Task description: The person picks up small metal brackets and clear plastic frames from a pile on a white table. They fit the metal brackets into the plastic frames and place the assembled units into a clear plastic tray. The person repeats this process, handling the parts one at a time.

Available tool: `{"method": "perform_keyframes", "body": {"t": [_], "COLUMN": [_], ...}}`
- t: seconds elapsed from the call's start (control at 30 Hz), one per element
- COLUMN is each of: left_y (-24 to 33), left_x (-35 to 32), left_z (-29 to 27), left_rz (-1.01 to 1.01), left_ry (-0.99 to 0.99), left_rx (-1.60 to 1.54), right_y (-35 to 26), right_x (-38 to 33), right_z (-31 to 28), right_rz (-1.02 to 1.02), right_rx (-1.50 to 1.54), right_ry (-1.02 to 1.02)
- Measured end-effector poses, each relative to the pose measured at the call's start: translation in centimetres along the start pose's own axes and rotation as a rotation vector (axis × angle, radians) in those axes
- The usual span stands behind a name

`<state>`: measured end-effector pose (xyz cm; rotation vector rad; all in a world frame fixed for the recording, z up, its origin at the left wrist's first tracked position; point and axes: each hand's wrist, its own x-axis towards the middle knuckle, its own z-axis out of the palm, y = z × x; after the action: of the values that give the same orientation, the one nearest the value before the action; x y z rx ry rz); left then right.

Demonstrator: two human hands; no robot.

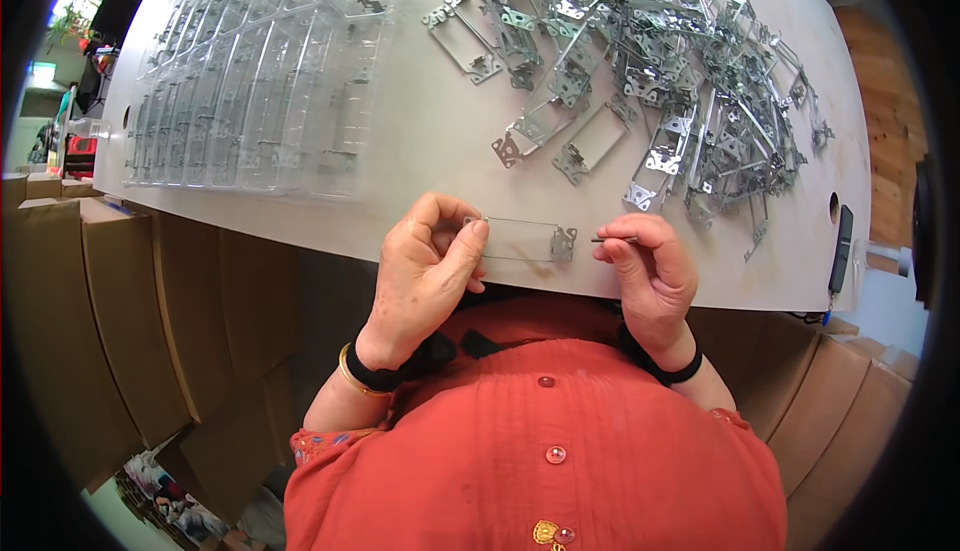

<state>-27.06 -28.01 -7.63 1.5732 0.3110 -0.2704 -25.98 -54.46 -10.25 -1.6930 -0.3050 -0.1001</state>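
Between thumb and fingers, my left hand (428,266) pinches one end of a thin metal frame (563,244), a long rectangle with a cut-out plate at its far-right end. It is held just above the table's near edge. To its right, my right hand (655,269) grips a short, thin dark rod (613,240) between thumb and forefinger. The rod's tip points left toward the frame's plate, with a small gap between them. Fingers of my left hand hide the frame's left end.
A heap of similar metal frames (690,71) covers the table's far right. Clear plastic trays (250,101) with metal pieces in their slots lie at the left. A dark, slim tool (841,249) rests by the right edge. Cardboard boxes (120,311) stand below left.
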Motion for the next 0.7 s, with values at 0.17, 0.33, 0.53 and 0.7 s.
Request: {"method": "perform_keyframes", "body": {"t": [0.17,0.33,0.53,0.7], "left_y": [-0.5,-0.7,-0.8,-0.7], "left_x": [0.2,0.5,0.7,0.8], "left_z": [0.0,0.1,-0.1,-0.2], "left_rz": [0.011,0.007,-0.002,-0.003], "left_ry": [0.015,0.022,0.013,0.003], "left_rx": [0.001,0.008,-0.007,-0.004], "right_y": [0.4,0.6,0.5,0.4], "right_x": [0.6,0.7,1.2,1.4], "right_z": [0.7,1.0,1.2,1.4], "right_rz": [-0.003,0.009,-0.028,-0.034], "right_rx": [-0.064,-0.086,-0.214,-0.248], "right_ry": [-0.017,-0.004,-0.032,-0.026]}}
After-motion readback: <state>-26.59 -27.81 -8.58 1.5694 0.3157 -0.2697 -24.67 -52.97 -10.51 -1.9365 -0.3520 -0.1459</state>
